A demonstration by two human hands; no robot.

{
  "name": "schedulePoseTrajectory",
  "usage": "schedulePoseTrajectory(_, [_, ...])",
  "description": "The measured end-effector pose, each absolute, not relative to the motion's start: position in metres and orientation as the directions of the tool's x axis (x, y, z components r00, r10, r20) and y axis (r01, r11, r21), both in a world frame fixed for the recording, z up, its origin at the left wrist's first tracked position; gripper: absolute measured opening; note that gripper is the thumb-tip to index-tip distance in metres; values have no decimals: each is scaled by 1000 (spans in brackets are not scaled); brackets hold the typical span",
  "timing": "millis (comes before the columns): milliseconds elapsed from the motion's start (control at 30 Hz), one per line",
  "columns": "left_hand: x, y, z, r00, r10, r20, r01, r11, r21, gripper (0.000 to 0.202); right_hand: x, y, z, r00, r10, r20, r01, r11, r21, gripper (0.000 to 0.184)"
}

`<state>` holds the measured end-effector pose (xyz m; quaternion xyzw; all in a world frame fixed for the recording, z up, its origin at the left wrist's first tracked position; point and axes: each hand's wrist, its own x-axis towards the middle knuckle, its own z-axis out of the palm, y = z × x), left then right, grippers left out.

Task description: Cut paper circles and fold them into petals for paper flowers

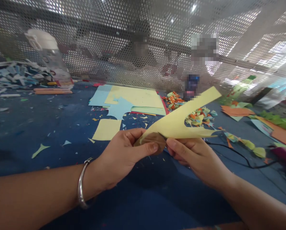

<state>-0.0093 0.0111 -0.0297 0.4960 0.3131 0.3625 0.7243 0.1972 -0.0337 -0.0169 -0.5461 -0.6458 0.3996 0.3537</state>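
Note:
A piece of yellow paper point(175, 124) with curved cut-outs along its right side is held up over the blue table. My left hand point(127, 153) grips its lower left part, the thumb pressing a brown round disc point(154, 142) flat against the paper. My right hand point(195, 156) is closed at the paper's lower edge, just right of the disc, thumb and forefinger pinched together. Its other fingers are curled underneath, and whether they hold anything more is hidden. A thin dark edge shows along the disc's upper right; I cannot tell what it is.
Paper sheets point(135, 95), a blue scrap point(120, 108) and a yellow piece point(107, 129) lie ahead. A bottle point(55, 64) stands left by shredded paper point(16, 75). Right are small paper pieces point(198, 116), a black cable point(243, 159) and orange paper point(237, 111). Perforated screen point(92, 60) behind.

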Motion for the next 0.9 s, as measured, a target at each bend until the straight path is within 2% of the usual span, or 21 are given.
schedulePoseTrajectory(300, [-9, 10, -28, 546, 829, -121, -185, 260, 948, 14, 198, -34, -11, -235, 971, 40, 459, 148, -876, 48])
schedulePoseTrajectory(567, [-10, 14, -27, 587, 797, -143, -141, 275, 951, 14, 197, -31, -8, -259, 965, 39, 502, 169, -848, 45])
schedulePoseTrajectory(733, [-10, 17, -25, 606, 787, -112, -172, 267, 948, 9, 197, -30, -5, -264, 962, 64, 558, 207, -803, 44])
schedulePoseTrajectory(900, [-11, 16, -25, 543, 829, -131, -185, 270, 945, 18, 200, -29, -6, -254, 965, 66, 571, 205, -795, 44])
